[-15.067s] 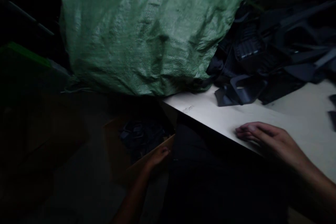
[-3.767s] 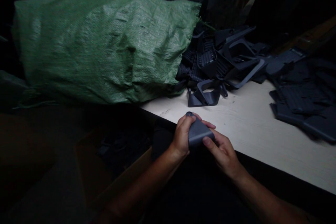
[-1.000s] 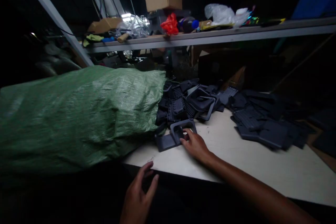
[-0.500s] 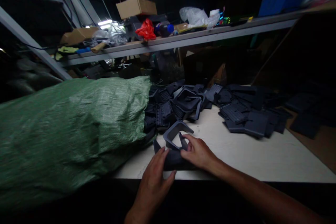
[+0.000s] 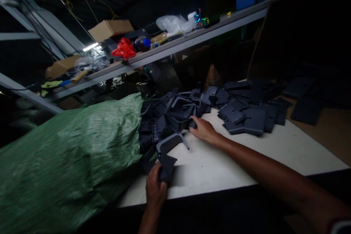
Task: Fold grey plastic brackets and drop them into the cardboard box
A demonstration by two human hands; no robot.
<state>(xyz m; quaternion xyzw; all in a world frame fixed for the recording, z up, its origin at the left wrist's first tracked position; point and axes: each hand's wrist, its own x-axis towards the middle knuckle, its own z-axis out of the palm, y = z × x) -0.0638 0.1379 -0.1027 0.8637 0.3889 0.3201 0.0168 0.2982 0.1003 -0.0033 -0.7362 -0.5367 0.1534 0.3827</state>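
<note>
Left hand (image 5: 155, 187) grasping a dark part (image 5: 166, 164) near the front edge of the tabletop (image 5: 216, 170); right hand (image 5: 205, 130) at a heap of dark frames (image 5: 159, 126).
The left hand is closed around the near end of the dark part, which is tilted; this grip presumably steadies it while leaving the far end exposed. The right hand reaches forward, fingertips curled at the heap's right edge; whether they grip a piece cannot be determined. Between the hands lies a U-shaped frame (image 5: 170, 143). A green sack (image 5: 90, 146) adjoins the heap's left side, likely confining it there. To the right, flat panels (image 5: 255, 121) overlap in a group of their own, apparently sorted by shape. A shelf (image 5: 175, 49) spans the background.
</note>
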